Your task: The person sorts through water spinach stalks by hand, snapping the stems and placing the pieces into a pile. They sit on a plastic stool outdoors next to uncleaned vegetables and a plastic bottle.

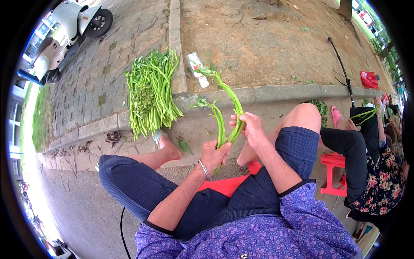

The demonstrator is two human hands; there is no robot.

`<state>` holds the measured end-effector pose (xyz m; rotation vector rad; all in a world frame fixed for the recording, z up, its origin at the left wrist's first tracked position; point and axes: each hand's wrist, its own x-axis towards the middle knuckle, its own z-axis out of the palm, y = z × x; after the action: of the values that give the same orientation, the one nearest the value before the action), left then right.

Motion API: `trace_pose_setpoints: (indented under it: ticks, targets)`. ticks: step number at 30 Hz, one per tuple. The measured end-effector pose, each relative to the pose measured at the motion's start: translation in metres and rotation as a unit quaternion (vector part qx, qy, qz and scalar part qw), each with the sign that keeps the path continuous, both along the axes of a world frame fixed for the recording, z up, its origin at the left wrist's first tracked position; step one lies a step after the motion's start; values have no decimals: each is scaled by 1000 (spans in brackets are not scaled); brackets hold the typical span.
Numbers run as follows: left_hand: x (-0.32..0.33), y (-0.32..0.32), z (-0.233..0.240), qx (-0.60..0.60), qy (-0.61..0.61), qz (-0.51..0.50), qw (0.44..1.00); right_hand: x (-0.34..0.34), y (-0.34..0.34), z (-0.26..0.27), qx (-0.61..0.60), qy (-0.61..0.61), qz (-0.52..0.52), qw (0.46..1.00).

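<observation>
My left hand, with a metal bangle at its wrist, is closed around the lower ends of some green leafy vegetable stems between my knees. Fingers of my right hand pinch the longer stems higher up, and their leafy tips point away from me. Beyond my left foot a large pile of the same long green stems lies across the kerb and paving. One loose leaf rests on the ground between my feet.
A clear plastic bottle lies on the soil past the concrete kerb. On the right another person holds green stems, near a red plastic stool. A black pole stands by the kerb. A scooter is parked at upper left.
</observation>
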<state>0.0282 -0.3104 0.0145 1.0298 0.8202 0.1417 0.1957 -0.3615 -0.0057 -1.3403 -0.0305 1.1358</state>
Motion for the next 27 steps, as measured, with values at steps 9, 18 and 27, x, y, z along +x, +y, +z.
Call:
trace_pose_setpoints:
  ticks: [9,18,27]
  targets:
    - [-2,4,-5,-24,19,20,999,-3,5,-4,23,9,-5,1000]
    - [-1,4,-6,-98,28,62,993,1,4,-24,-38,-11,1,999]
    - [-5,15,-11,-171,-1,67,983,5,5,-21,53,23,-18,998]
